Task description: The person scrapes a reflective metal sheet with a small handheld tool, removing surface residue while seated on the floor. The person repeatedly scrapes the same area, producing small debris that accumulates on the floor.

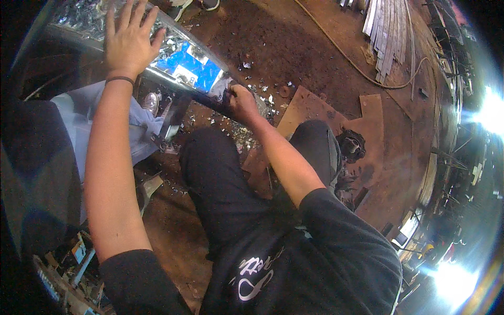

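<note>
A long shiny metal piece lies slantwise at the upper left, with crinkled reflections and a blue-and-white label on its top face. Flat on that face rests my left hand, fingers spread and holding nothing. At the piece's near right end, my right hand is closed, its fingers curled around something dark and small. What it grips is partly hidden by the fingers, and I cannot make it out. Greyish film or scrap shows between the label and this hand.
Shiny scraps litter the brown floor below the piece. Another person's light-blue trouser leg is close on the left. Cardboard sheets and a dark bundle lie to the right. A hose curves past stacked metal strips.
</note>
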### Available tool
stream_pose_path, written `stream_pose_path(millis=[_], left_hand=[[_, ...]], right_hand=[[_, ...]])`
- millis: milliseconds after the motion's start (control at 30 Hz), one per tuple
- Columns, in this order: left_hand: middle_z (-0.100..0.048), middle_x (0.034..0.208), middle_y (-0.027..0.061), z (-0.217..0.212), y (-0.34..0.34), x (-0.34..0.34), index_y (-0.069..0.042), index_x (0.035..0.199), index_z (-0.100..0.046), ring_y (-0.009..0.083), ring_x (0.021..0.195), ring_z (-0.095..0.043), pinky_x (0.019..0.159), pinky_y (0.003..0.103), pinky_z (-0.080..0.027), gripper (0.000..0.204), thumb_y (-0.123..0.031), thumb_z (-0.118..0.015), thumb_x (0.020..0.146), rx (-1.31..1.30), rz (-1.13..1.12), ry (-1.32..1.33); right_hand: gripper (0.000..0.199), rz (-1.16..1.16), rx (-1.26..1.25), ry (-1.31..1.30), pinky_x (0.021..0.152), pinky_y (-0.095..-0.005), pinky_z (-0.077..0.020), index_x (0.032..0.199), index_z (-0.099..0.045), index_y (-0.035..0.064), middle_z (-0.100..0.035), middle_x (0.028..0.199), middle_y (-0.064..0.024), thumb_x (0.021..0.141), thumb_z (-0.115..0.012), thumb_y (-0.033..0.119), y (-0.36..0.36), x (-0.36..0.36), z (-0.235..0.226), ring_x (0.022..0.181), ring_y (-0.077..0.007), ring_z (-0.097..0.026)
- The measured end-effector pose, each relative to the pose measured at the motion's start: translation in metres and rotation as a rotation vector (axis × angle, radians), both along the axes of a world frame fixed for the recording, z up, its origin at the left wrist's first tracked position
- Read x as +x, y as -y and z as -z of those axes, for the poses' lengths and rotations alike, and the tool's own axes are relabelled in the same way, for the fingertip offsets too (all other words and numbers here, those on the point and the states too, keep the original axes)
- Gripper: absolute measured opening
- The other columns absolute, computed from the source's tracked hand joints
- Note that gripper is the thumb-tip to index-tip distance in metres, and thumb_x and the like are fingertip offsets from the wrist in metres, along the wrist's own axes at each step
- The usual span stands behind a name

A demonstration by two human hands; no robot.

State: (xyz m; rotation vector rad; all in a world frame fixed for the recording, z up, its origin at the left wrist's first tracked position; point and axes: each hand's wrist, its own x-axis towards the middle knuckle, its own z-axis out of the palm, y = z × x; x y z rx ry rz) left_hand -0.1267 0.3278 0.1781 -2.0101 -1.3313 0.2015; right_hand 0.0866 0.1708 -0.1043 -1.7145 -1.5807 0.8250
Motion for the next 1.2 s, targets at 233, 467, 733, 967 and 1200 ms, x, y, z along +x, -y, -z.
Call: stream_pose_path(millis=[233, 467, 733, 967, 1200], left_hand=[[-0.045, 0.16, -0.0003, 0.003, -0.003, -0.001, -0.026, 0.145, -0.059, 0.0236, 0.151, -0.035, 0.124, 0.056, -0.02, 0.053, -0.051, -0.055, 0.099, 0.014, 0.025, 0.021], [-0.045, 0.16, -0.0004, 0.001, -0.004, 0.003, -0.026, 0.145, -0.058, 0.0235, 0.151, -0.035, 0.124, 0.056, -0.02, 0.053, -0.051, -0.054, 0.099, 0.019, 0.032, 0.017], [-0.044, 0.16, -0.0015, 0.001, -0.001, 0.0, -0.026, 0.145, -0.058, 0.0221, 0.151, -0.033, 0.125, 0.054, -0.017, 0.053, -0.051, -0.054, 0.099, -0.003, -0.003, 0.032], [-0.045, 0.16, -0.0017, 0.003, -0.003, 0.002, -0.026, 0.144, -0.059, 0.0219, 0.151, -0.034, 0.125, 0.054, -0.018, 0.052, -0.051, -0.055, 0.098, 0.006, 0.01, 0.037], [-0.046, 0.159, -0.0015, 0.002, -0.006, 0.002, -0.026, 0.144, -0.058, 0.0229, 0.15, -0.036, 0.124, 0.055, -0.019, 0.052, -0.05, -0.056, 0.098, 0.022, 0.029, 0.039]], right_hand=[[0.028, 0.25, 0.163, -0.226, 0.079, -0.0439, -0.0565, 0.104, -0.074, 0.0016, -0.071, 0.096, -0.0193, 0.086, -0.08, 0.023, 0.007, -0.012, 0.016, 0.087, -0.0393, -0.07], [0.025, 0.325, 0.184, 0.038, 0.077, -0.0398, -0.0562, 0.106, -0.074, 0.0015, -0.072, 0.097, -0.0183, 0.088, -0.076, 0.019, 0.002, -0.028, 0.027, 0.085, -0.0355, -0.071], [0.028, 0.213, -0.038, -0.366, 0.081, -0.0417, -0.0551, 0.105, -0.071, -0.0033, -0.073, 0.095, -0.0211, 0.094, -0.072, 0.022, 0.008, -0.005, 0.023, 0.088, -0.0336, -0.072], [0.024, 0.466, -0.323, -0.869, 0.078, -0.0377, -0.0636, 0.114, -0.067, -0.0041, -0.07, 0.103, -0.0111, 0.101, -0.064, 0.015, 0.001, 0.018, 0.044, 0.09, -0.0207, -0.069], [0.028, 0.485, -0.041, -0.429, 0.081, -0.035, -0.0572, 0.101, -0.078, 0.0018, -0.078, 0.094, -0.0144, 0.092, -0.074, 0.028, -0.017, 0.032, 0.024, 0.086, -0.0238, -0.075]])
